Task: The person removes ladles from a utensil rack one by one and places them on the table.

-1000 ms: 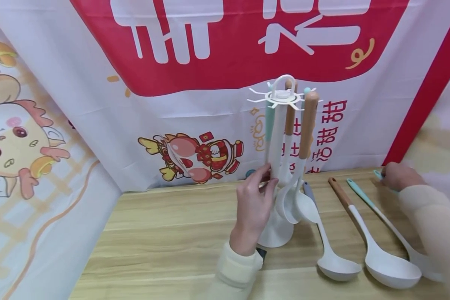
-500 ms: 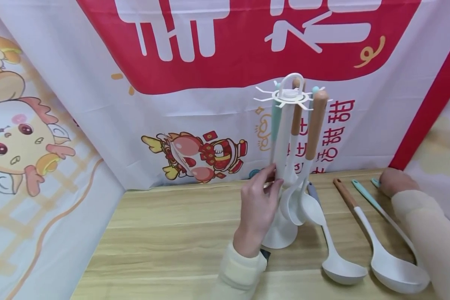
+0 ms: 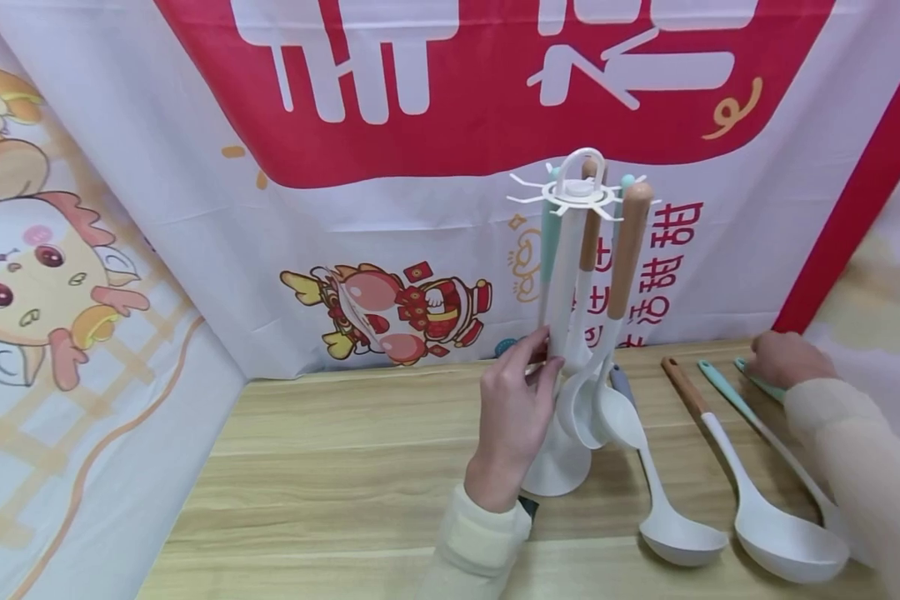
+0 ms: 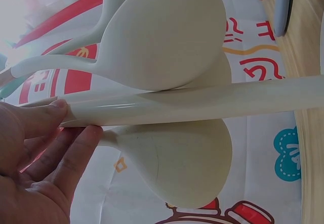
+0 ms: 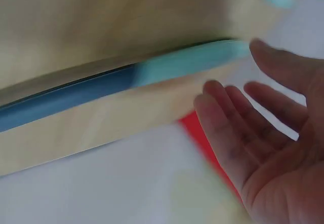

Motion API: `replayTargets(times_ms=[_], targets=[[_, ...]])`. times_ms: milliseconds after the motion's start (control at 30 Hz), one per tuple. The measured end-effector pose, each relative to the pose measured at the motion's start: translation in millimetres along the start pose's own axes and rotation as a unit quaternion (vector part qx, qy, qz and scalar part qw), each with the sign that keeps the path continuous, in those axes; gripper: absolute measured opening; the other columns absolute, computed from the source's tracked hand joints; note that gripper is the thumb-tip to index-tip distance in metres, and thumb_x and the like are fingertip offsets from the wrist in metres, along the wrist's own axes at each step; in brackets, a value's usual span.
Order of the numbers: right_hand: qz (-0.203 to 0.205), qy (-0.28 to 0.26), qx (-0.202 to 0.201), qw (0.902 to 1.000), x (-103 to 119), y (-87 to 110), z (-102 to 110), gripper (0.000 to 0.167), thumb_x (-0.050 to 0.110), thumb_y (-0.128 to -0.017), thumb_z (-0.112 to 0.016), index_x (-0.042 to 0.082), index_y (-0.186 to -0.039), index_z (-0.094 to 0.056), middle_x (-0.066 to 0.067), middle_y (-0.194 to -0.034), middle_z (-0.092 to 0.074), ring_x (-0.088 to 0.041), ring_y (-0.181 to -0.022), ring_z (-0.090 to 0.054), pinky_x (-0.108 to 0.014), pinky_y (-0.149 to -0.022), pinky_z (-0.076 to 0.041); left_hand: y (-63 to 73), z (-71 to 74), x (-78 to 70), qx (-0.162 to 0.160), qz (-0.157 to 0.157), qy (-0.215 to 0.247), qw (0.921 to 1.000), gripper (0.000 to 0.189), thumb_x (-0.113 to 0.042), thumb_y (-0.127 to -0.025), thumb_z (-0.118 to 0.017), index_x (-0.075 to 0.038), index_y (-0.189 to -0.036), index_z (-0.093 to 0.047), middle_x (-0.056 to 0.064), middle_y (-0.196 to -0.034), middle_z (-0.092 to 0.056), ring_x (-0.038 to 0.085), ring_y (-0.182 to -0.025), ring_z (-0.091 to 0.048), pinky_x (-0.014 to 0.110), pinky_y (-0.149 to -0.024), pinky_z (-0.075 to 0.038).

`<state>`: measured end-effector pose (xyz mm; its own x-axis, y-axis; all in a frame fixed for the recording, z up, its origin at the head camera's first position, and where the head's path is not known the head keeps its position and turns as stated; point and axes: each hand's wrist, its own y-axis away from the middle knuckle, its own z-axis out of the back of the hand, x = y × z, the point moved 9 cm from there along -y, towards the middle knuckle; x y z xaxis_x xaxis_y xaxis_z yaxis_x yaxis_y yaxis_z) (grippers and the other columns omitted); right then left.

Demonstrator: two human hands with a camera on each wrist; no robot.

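A white utensil rack (image 3: 567, 275) stands on the table, with a hook ring on top. Wooden- and mint-handled utensils, including a wooden-handled ladle (image 3: 621, 267), hang from it. My left hand (image 3: 512, 417) holds the rack's pole (image 4: 177, 107) between thumb and fingers, beside the hanging utensils' bowls. At the far right, my right hand (image 3: 791, 360) hovers by a mint-handled utensil (image 5: 187, 62) lying on the table. Its thumb and fingers are apart and loosely bent near the handle's end, with nothing between them. My forearm hides that utensil's far part in the head view.
Right of the rack lie a grey-handled ladle (image 3: 682, 537), a brown-handled ladle (image 3: 791, 546) and another mint-handled utensil (image 3: 723, 387). A printed cloth (image 3: 390, 225) hangs behind the wooden table (image 3: 330, 467). Bare wood shows left of the rack.
The rightmost mint handle has come closer to the neighbouring mint handle, and more of it shows beside my right hand. My left hand has stayed on the pole. The head view has shifted slightly.
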<state>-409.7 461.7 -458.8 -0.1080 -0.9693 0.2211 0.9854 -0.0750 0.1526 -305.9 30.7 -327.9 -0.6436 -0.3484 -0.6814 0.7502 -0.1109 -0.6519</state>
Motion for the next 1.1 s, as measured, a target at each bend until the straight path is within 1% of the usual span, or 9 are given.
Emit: replayTargets(times_ms=[100,167,300,400,533,633,833,1000,1100], targets=[[0.011,-0.036,-0.046,0.9982,36.8,9.2,28.0,0.056,0.025,-0.098,-0.069,-0.017,-0.133,-0.056,-0.043,-0.121,-0.062,-0.056,-0.104,-0.063,-0.063,-0.077,-0.06,-0.3,-0.2,0.4,0.0,0.001,0.0,1.0,0.043,-0.007,-0.096,-0.075,-0.001,-0.138,-0.066,0.017,-0.121,-0.076,0.025,-0.106,-0.079,0.024,-0.087,-0.063],[0.019,-0.081,-0.083,0.9931,72.1,21.1,49.1,0.056,0.027,-0.101,-0.068,-0.013,-0.138,-0.054,-0.04,-0.126,-0.062,-0.054,-0.107,-0.063,-0.059,-0.079,-0.062,0.0,0.8,0.0,-0.002,-0.001,-0.002,1.0,0.042,-0.007,-0.097,-0.075,0.0,-0.137,-0.066,0.018,-0.121,-0.076,0.026,-0.106,-0.079,0.025,-0.087,-0.063],[0.034,-0.182,-0.153,0.9707,150.3,71.9,91.4,0.062,0.042,-0.105,-0.063,0.005,-0.152,-0.051,-0.029,-0.136,-0.061,-0.046,-0.114,-0.063,-0.052,-0.083,-0.066,1.0,0.6,-0.2,-0.001,-0.002,-0.003,1.0,0.042,-0.006,-0.096,-0.075,0.0,-0.137,-0.066,0.018,-0.12,-0.076,0.026,-0.105,-0.079,0.025,-0.087,-0.064],[0.083,-0.245,-0.231,0.9379,205.0,126.6,120.8,0.06,0.046,-0.104,-0.061,0.014,-0.154,-0.053,-0.02,-0.138,-0.065,-0.033,-0.111,-0.067,-0.024,-0.086,-0.064,0.9,-0.1,0.3,0.001,0.003,-0.001,1.0,0.043,-0.006,-0.096,-0.076,-0.001,-0.137,-0.066,0.018,-0.121,-0.076,0.026,-0.106,-0.079,0.027,-0.087,-0.064],[0.148,-0.295,-0.364,0.871,253.8,193.3,141.3,0.044,0.028,-0.102,-0.071,0.014,-0.142,-0.066,-0.014,-0.128,-0.073,-0.02,-0.105,-0.069,0.004,-0.08,-0.045,0.2,-0.3,0.9,0.002,0.007,0.002,1.0,0.043,-0.007,-0.096,-0.076,-0.001,-0.138,-0.066,0.019,-0.122,-0.076,0.027,-0.107,-0.079,0.028,-0.088,-0.064],[0.145,-0.325,-0.417,0.8364,269.1,215.4,136.6,0.044,0.019,-0.098,-0.076,0.013,-0.14,-0.067,-0.011,-0.126,-0.074,-0.02,-0.108,-0.069,0.002,-0.084,-0.047,-0.4,0.5,1.9,-0.002,0.007,0.001,1.0,0.041,-0.008,-0.097,-0.075,-0.001,-0.137,-0.066,0.019,-0.121,-0.076,0.026,-0.106,-0.079,0.025,-0.087,-0.064],[0.096,-0.401,-0.398,0.8191,273.1,201.1,101.0,0.047,0.019,-0.098,-0.077,0.012,-0.142,-0.064,-0.012,-0.124,-0.072,-0.021,-0.111,-0.068,-0.003,-0.084,-0.05,-0.9,2.3,4.1,-0.01,0.007,0.005,0.9999,0.04,-0.008,-0.097,-0.075,0.0,-0.135,-0.067,0.018,-0.118,-0.077,0.026,-0.103,-0.079,0.024,-0.085,-0.064],[0.071,-0.451,-0.435,0.7763,268.6,201.8,78.2,0.045,0.014,-0.096,-0.078,0.008,-0.138,-0.065,-0.009,-0.124,-0.071,-0.009,-0.11,-0.065,-0.006,-0.089,-0.053,1.6,0.8,1.7,-0.005,0.002,0.01,0.9999,0.039,-0.008,-0.098,-0.075,-0.001,-0.135,-0.067,0.017,-0.117,-0.077,0.025,-0.102,-0.08,0.022,-0.085,-0.063],[0.083,-0.459,-0.451,0.7611,272.4,201.4,74.3,0.042,0.011,-0.095,-0.078,0.005,-0.136,-0.066,-0.009,-0.122,-0.073,-0.002,-0.107,-0.064,-0.008,-0.091,-0.054,1.8,1.6,-0.3,-0.005,-0.004,0.007,1.0,0.039,-0.009,-0.098,-0.075,-0.002,-0.136,-0.067,0.017,-0.117,-0.077,0.024,-0.102,-0.08,0.023,-0.085,-0.063]])
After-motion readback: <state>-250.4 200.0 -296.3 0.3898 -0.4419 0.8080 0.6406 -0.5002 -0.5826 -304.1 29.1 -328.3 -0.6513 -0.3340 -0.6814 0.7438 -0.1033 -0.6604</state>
